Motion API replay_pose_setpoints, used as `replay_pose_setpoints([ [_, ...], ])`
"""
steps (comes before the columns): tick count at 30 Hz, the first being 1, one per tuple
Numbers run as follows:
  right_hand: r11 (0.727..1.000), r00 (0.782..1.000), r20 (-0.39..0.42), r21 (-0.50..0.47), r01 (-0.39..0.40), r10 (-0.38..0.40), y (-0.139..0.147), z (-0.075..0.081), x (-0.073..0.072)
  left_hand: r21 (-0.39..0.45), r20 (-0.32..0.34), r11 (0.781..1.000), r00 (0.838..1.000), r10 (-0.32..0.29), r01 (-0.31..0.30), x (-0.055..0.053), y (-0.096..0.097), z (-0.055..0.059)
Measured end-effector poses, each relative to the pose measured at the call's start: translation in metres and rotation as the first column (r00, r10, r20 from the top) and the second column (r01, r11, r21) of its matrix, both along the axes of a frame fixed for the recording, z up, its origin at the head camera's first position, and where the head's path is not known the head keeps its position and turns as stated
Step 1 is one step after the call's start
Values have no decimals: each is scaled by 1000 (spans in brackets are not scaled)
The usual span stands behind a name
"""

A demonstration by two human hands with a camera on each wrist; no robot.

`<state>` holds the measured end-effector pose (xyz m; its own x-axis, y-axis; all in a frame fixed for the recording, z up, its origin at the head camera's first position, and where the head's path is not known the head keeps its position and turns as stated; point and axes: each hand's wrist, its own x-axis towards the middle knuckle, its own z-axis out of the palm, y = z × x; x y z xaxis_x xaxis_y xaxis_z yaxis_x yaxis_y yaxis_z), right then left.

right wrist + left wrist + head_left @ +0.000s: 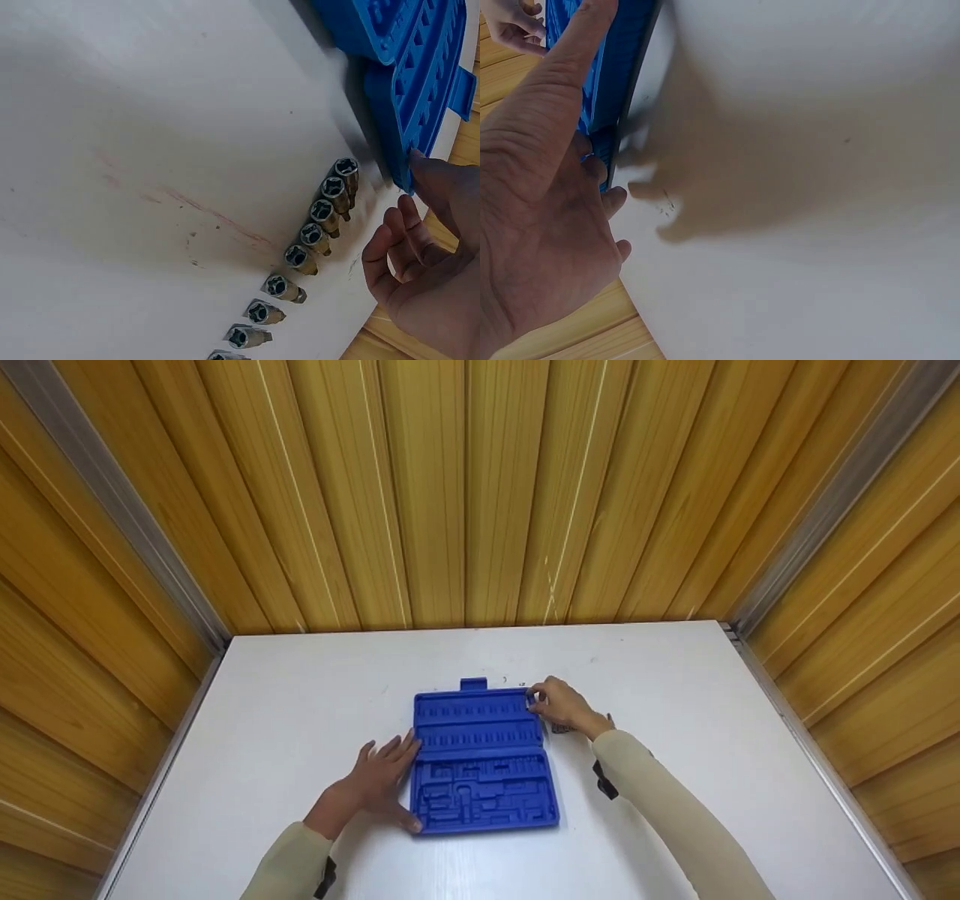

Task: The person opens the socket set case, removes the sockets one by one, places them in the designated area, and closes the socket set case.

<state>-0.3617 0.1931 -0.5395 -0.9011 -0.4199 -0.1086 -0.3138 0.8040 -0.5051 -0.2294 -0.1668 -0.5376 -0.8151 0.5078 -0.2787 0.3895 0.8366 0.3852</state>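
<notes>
A blue plastic tool case [480, 751] lies unfolded on the white table, its moulded slots facing up and bare. Fingers spread, my left hand [379, 780] rests along the case's left side, the thumb at the near left corner. My right hand [561, 703] pinches the far right corner of the case between thumb and index finger. In the right wrist view the thumb [431, 169] lies over that corner, while the other fingers curl loosely. Several metal socket bits [300, 257] stand in a row beside the case, mostly hidden behind my right hand in the head view.
The white table [300, 712] reaches back to a wood-patterned panel wall [480, 510], with side panels left and right. A latch tab [473, 684] sticks out from the case's far edge. Small dark specks lie beyond the case.
</notes>
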Motion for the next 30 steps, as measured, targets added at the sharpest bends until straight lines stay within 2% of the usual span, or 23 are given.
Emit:
replay_pose_setpoints([
  [6, 988, 997, 16, 136, 74, -77, -11, 4, 0, 2, -8, 1000, 1000, -10, 10, 0, 0, -2],
  [12, 967, 994, 27, 236, 93, -102, -18, 12, -2, 11, -1, 1000, 1000, -4, 4, 0, 1, -3],
  [17, 967, 984, 100, 224, 124, -149, -17, 14, -5, 0, -5, 1000, 1000, -11, 11, 1, 2, -3],
  [22, 974, 979, 145, 194, 117, -146, -17, 12, -7, -22, -26, 999, 999, -27, 27, 2, 1, -3],
  [26, 980, 982, 139, 174, 100, -125, -21, 11, -9, -21, -24, 1000, 1000, -18, 18, 1, 0, -2],
  [30, 976, 992, 78, 201, 83, -101, -25, 11, -8, -20, -25, 1000, 1000, -13, 12, 0, -1, -2],
])
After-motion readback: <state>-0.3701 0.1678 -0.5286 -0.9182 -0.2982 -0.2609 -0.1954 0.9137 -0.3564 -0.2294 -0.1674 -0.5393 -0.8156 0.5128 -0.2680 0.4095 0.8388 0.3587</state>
